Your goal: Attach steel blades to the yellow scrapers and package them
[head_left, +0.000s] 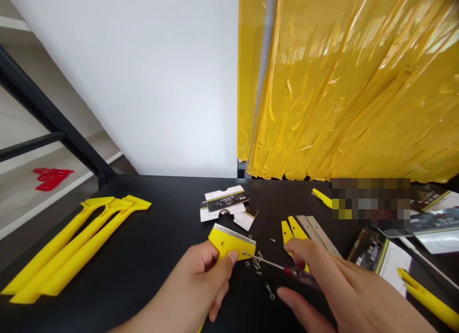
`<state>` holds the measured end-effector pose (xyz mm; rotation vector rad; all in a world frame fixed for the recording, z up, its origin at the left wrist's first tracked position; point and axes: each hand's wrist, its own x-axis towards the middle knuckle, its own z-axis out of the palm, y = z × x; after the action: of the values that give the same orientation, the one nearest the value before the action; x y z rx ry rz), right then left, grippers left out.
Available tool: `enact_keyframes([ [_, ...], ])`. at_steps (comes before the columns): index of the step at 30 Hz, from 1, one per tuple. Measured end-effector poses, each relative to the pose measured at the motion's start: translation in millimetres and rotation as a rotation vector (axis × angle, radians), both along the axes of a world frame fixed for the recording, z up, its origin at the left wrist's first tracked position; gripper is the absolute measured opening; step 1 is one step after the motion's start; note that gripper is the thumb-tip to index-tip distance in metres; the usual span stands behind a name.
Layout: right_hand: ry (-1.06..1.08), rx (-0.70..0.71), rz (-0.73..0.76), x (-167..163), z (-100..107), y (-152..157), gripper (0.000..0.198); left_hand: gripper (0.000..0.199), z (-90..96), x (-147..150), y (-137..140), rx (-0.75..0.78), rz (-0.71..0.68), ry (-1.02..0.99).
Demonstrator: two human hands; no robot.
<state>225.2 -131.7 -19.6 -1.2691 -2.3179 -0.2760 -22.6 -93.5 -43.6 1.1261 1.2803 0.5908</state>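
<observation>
My left hand (pixel 206 275) is closed round a yellow scraper (pixel 231 244), thumb pressed on its flat head. A thin metal blade (pixel 241 233) runs along the head's far edge. One screw (pixel 244 252) sits in the head's right-hand hole. The tip of a screwdriver (pixel 292 272) with a dark red handle meets that screw or lies right at it. My right hand (pixel 344 287) is over the handle, its thumb held apart and part of the grip hidden. Small loose screws and nuts (pixel 258 265) lie between my hands. Beyond my right fingers are flat yellow plates (pixel 286 231) and metal strips (pixel 315 231).
Several yellow scraper handles (pixel 86 242) lie at the left. Printed cards (pixel 224 199) are stacked in the middle. More cards (pixel 373 252) and a yellow handle (pixel 433 297) lie at the right. Behind stand a white panel (pixel 161 84) and a yellow plastic curtain (pixel 340 84).
</observation>
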Motion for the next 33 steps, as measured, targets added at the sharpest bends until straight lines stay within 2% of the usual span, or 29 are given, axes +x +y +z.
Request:
enact_keyframes([
  [4,-0.009,-0.002,0.035,1.5,-1.5,0.3,0.026,0.056,-0.4,0.9,0.4,-0.013,0.022,0.005],
  [15,0.008,-0.030,-0.005,2.0,0.2,0.8,0.028,0.056,1.4,1.9,1.7,-0.018,0.033,0.002],
  [29,0.026,-0.075,0.023,-2.7,-4.5,0.2,0.027,0.045,7.2,0.4,4.3,0.045,0.012,0.009],
  [33,0.069,-0.027,-0.025,-1.8,-2.5,-0.4,0.028,0.045,7.3,0.4,3.2,0.054,-0.001,0.003],
])
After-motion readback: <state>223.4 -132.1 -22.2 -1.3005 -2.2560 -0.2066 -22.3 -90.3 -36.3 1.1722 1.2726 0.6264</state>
